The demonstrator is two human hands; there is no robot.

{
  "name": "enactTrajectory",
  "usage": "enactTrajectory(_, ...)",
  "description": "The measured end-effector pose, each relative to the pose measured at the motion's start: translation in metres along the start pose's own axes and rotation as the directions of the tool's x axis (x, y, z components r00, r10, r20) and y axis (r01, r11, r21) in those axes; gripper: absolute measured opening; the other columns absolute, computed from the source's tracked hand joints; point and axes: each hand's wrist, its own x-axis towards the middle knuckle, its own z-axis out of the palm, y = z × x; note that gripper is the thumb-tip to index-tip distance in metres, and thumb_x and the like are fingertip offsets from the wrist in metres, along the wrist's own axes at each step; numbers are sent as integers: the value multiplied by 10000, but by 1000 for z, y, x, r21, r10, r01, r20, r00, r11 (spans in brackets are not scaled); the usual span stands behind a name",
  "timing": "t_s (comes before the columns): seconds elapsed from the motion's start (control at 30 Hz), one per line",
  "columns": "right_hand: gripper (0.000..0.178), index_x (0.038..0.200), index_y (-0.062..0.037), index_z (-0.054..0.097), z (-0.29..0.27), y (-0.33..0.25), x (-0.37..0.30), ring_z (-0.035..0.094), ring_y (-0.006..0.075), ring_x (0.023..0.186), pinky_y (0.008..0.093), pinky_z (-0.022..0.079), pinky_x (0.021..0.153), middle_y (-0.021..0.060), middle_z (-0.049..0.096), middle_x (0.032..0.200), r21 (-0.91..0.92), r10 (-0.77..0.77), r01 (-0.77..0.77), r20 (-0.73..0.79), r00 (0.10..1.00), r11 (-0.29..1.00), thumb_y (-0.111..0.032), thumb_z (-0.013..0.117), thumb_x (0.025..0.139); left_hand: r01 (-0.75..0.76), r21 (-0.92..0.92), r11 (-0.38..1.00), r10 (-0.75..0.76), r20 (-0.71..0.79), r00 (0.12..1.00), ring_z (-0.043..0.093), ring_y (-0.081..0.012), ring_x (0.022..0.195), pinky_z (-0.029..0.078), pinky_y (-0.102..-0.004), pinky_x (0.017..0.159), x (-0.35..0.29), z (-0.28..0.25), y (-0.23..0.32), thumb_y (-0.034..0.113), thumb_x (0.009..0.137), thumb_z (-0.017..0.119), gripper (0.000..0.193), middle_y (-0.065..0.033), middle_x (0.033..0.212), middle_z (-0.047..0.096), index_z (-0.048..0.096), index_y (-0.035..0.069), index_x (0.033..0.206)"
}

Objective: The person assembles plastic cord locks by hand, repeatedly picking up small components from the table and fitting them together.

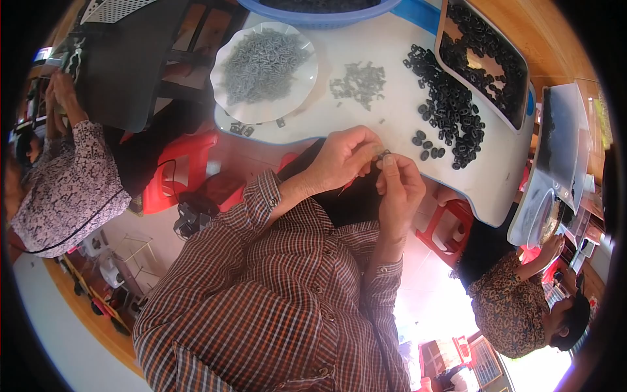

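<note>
Just off the near edge of the white table [313, 127], my two hands meet fingertip to fingertip. Between them is a small dark piece [383, 155], mostly covered by the fingers. My left hand [346, 159] pinches it from the left, and my right hand [400, 186] pinches it from the right, thumb on top. Beyond the hands lies a loose patch of small grey pieces [359, 83]. A white scalloped plate [217, 85] heaped with similar grey pieces [264, 62] stands to the left. Black oval pieces with holes [457, 121] are piled to the right.
A tray [524, 98] of black pieces sits at the far right, and a blue basket [320, 18] at the far edge. A few dark pieces [243, 129] lie near the plate. Red stools [189, 171] stand below. Co-workers sit at left [75, 176] and right [513, 300].
</note>
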Motion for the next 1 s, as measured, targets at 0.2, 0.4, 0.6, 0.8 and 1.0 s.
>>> enactTrajectory(0.2, 154, 908, 9, 619, 0, -2, 0, 481, 38, 557, 167, 357, 494, -10, 580, 689, 9, 53, -53, 7, 999, 999, -144, 634, 910, -13, -6, 1000, 13, 2, 1000, 548, -44, 563, 459, -185, 496, 0, 2, -2, 100, 951, 564, 125, -8, 677, 587, 584, -22, 932)
enactTrajectory(0.4, 135, 893, 10, 602, 2, 4, -2, 486, 39, 563, 171, 381, 508, 0, 589, 701, -86, -13, 10, -28, 1000, 996, -119, 636, 910, -33, 19, 999, 33, -11, 999, 539, -47, 521, 441, -185, 462, 0, 4, -1, 94, 951, 562, 126, -12, 640, 579, 580, -25, 915)
enactTrajectory(0.6, 125, 878, 13, 584, 5, 9, -2, 492, 43, 568, 174, 403, 523, 10, 603, 727, -169, -106, 96, -55, 993, 981, -99, 624, 916, -38, 15, 999, 38, -26, 999, 534, -50, 502, 435, -189, 443, 0, 8, -4, 95, 952, 560, 132, -13, 628, 576, 572, -22, 894)
enactTrajectory(0.8, 147, 909, 21, 591, 6, 0, -2, 503, 49, 598, 176, 411, 542, 25, 623, 780, -85, -23, 19, -39, 999, 996, -123, 599, 931, -6, -18, 1000, 5, -27, 1000, 543, -50, 527, 451, -192, 461, 2, 7, -2, 117, 959, 558, 153, -14, 657, 586, 581, -27, 914)
enactTrajectory(1.0, 168, 941, 26, 596, 1, 3, 2, 497, 43, 605, 172, 403, 542, 20, 620, 790, -37, 38, -39, -22, 999, 999, -141, 589, 935, 15, -86, 996, -16, -14, 1000, 550, -50, 550, 466, -193, 480, 2, 7, -1, 135, 965, 556, 171, -12, 684, 593, 587, -31, 936)
